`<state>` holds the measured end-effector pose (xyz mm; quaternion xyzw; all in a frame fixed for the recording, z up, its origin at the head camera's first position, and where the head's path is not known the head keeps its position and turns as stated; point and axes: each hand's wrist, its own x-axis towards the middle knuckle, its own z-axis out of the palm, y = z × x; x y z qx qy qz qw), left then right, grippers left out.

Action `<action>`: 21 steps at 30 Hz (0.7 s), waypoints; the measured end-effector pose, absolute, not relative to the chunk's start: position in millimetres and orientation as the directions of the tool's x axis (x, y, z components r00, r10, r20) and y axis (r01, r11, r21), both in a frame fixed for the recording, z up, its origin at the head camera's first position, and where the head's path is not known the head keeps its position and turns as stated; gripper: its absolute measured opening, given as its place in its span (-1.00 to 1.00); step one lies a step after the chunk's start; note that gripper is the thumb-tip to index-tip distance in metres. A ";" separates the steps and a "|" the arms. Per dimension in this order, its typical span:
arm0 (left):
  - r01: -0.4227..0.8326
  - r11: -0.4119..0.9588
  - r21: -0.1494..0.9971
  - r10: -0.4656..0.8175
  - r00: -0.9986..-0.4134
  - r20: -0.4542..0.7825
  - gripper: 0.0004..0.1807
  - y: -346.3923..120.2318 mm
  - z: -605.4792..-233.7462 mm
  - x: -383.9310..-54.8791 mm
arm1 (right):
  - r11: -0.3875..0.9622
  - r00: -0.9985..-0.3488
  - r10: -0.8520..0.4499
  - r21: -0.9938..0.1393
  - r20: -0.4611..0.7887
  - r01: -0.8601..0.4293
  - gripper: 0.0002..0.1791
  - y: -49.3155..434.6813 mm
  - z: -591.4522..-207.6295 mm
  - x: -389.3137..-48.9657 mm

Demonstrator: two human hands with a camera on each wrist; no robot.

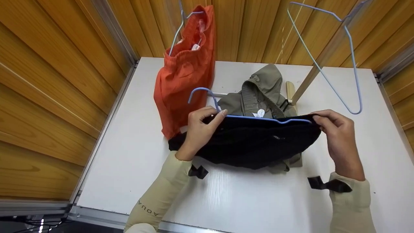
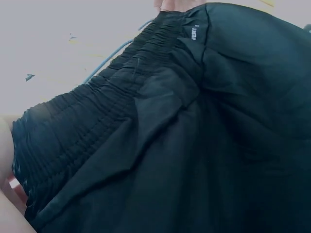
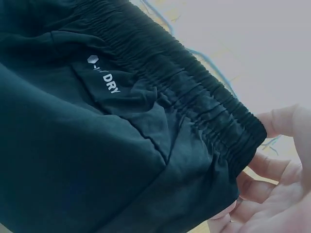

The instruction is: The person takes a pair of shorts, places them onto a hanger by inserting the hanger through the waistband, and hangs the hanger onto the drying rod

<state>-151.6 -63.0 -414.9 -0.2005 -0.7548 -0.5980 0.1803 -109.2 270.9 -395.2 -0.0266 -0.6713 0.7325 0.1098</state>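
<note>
Black shorts (image 1: 255, 145) with a gathered elastic waistband (image 3: 194, 97) are stretched between the two hands, above the white table. A blue wire hanger (image 1: 252, 117) runs along the waistband, its hook (image 1: 202, 89) standing up near the left hand. My left hand (image 1: 202, 129) pinches the waistband and hanger near the hook, thumb toward the right. At the other end of the waistband, my right hand (image 1: 339, 136) pinches the corner with thumb and fingers, right by the hanger's tip. White lettering (image 3: 108, 80) shows on the cloth in the right wrist view. The shorts' lower part folds out of sight.
Behind the black shorts lies an olive garment (image 1: 262, 81) with an elastic waist and white tag. Orange shorts (image 1: 187, 77) hang from a hanger at the back left. Another blue hanger (image 1: 355, 71) hangs at the right, beside a wooden post (image 1: 310, 77). Wood-panelled walls enclose the white table (image 1: 123, 161).
</note>
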 end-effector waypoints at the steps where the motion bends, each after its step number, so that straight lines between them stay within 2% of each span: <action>1: 0.514 0.210 0.832 0.093 -0.858 0.506 -0.70 -62.8 -414.8 -151.3 | -0.073 -0.973 0.198 -0.989 0.115 -0.132 -0.84 270.7 -394.4 -109.0; 7: 0.506 0.227 0.832 0.119 -0.862 0.492 -0.72 -62.8 -414.9 -150.3 | -0.056 -0.973 0.178 -0.986 0.145 -0.157 -0.80 270.1 -391.2 -108.4; 17: 0.573 0.295 0.765 0.181 -0.819 0.544 -0.64 -58.7 -416.0 -148.6 | -0.007 -0.973 0.146 -0.984 0.176 -0.179 -0.79 256.7 -381.3 -111.4; 21: 0.565 0.328 0.757 0.183 -0.824 0.536 -0.63 -55.5 -416.1 -148.2 | 0.082 -0.974 0.146 -0.983 0.174 -0.163 -0.81 244.6 -377.6 -113.6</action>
